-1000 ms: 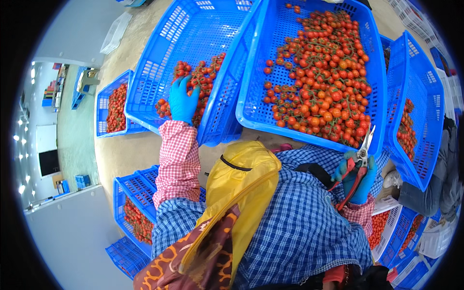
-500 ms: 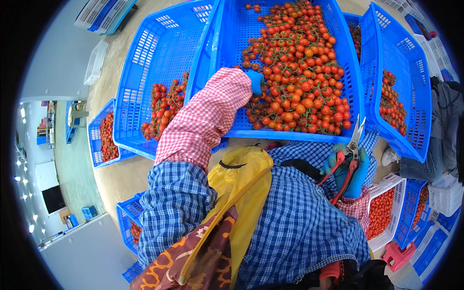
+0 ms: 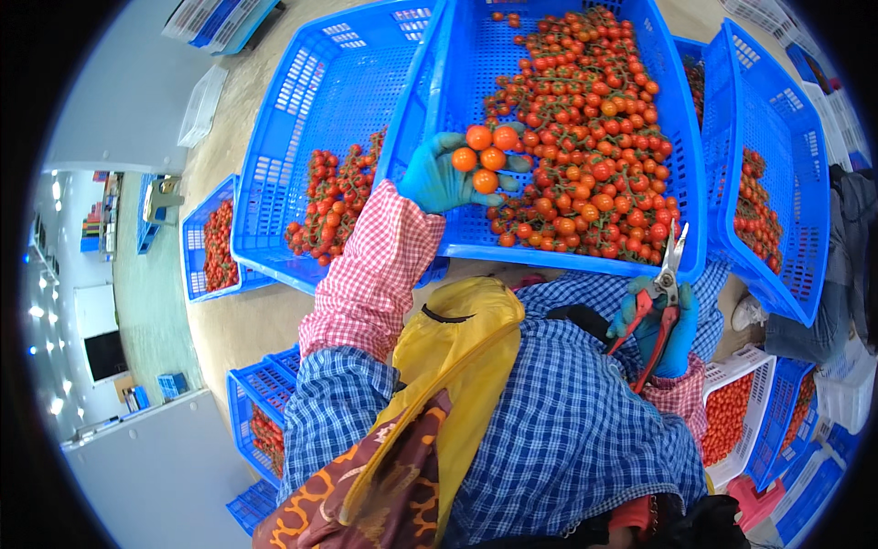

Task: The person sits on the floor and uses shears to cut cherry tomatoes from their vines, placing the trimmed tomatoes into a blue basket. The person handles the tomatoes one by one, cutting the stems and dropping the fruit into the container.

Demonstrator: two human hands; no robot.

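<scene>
My left hand (image 3: 439, 174), in a blue glove, holds a small cluster of orange-red cherry tomatoes (image 3: 485, 151) over the near left part of the central blue crate (image 3: 549, 261), which carries a heap of vine tomatoes (image 3: 604, 137). My right hand (image 3: 668, 329), gloved too, grips red-handled pruning shears (image 3: 670, 274), blades pointing up near that crate's front right corner. To the left, another blue crate (image 3: 265, 183) contains fewer tomato bunches (image 3: 325, 201).
More crates of tomatoes surround me: a tilted blue one (image 3: 782, 128) at right, a white one (image 3: 759, 403) at lower right, blue ones at far left (image 3: 190, 238) and lower left (image 3: 274, 384). A person's grey-clad leg (image 3: 796, 339) and shoe (image 3: 748, 313) show at right.
My left hand has moved rightward from the left crate to the central one and come up holding a tomato cluster. My right hand still has the shears.
</scene>
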